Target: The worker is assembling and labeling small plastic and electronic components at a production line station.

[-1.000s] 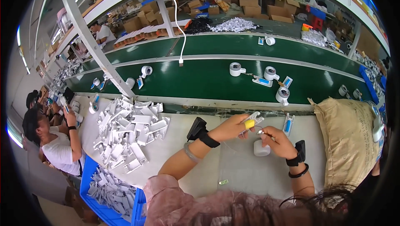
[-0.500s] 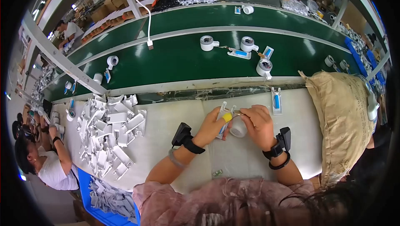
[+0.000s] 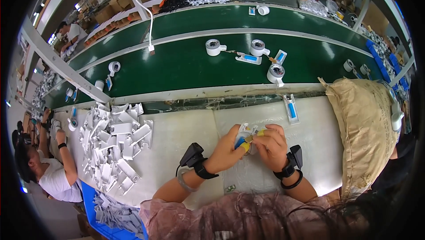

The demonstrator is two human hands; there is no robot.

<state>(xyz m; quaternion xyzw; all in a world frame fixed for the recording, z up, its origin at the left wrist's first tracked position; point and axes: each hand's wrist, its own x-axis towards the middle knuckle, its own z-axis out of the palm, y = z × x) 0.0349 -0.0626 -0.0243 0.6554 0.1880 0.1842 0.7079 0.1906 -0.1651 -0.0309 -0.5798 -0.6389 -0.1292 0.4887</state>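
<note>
My left hand (image 3: 224, 152) is closed around a white plastic housing (image 3: 244, 129) with a blue battery-like block (image 3: 239, 142) in it. Yellow coverings show on fingers at both hands. My right hand (image 3: 273, 150) pinches a small brown strip (image 3: 249, 138) against the housing's near right side. Fingers hide most of the strip and whatever is beneath it. A similar white housing with a blue block (image 3: 291, 109) lies on the worktop beyond my right hand. A small green part (image 3: 230, 188) rests close to my body.
White plastic shells (image 3: 119, 142) are heaped at left, above a blue bin (image 3: 90, 204) of grey parts. A brown sack (image 3: 363, 129) stands at right. Round white devices (image 3: 275, 74) lie on the green conveyor (image 3: 177, 69). A white cable (image 3: 151, 27) hangs down. A co-worker (image 3: 55, 173) sits at far left.
The housing has turned in my left hand, and both hands have come closer together around it. The round translucent white part below them is now mostly hidden. The view has shifted slightly.
</note>
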